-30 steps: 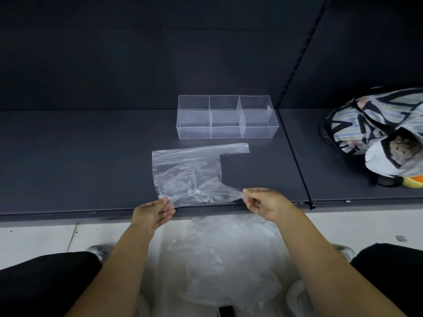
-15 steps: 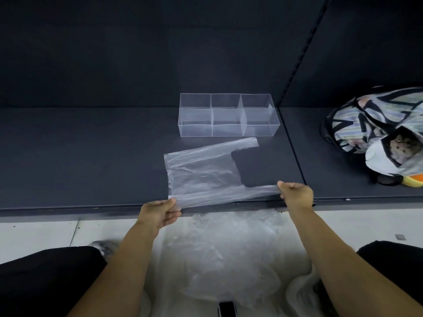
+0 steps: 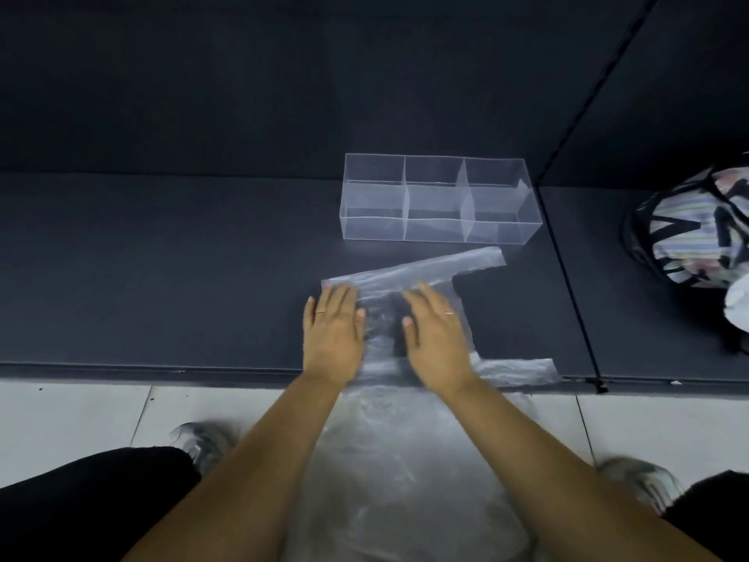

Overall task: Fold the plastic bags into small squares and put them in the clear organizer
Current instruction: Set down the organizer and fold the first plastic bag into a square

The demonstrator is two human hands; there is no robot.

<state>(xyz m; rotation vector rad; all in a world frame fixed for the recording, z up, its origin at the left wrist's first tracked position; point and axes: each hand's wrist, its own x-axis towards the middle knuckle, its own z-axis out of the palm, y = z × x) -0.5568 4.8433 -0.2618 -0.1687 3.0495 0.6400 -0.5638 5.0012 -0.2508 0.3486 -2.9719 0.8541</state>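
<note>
While both hands press on it, the plastic bag lies spread on the dark shelf, just in front of the clear organizer and, as far as I can tell, not quite touching it. Left hand and right hand sit palm-down side by side on the bag's body, fingers straight and flat, gripping nothing. It looks like smoothing before the first fold.

Progress, by my reading, is early. No fold shows in the bag yet, and both handles stick out to the right: the far handle near the organizer, the near handle along the shelf's front edge. The organizer shows 3 compartments across, and none seems to hold anything, though clear plastic in a clear box would be hard to spot. A pile of bags waits on the floor between the person's legs, so approx. everything is left: fold this one small, drop it in, repeat.

Surface and room: matte dark shelf, low, with a dark back panel behind it and a seam splitting off the next section to the right, where a patterned bag sits well apart. Below, pale tiled floor – blurred shoes at the knees.
</note>
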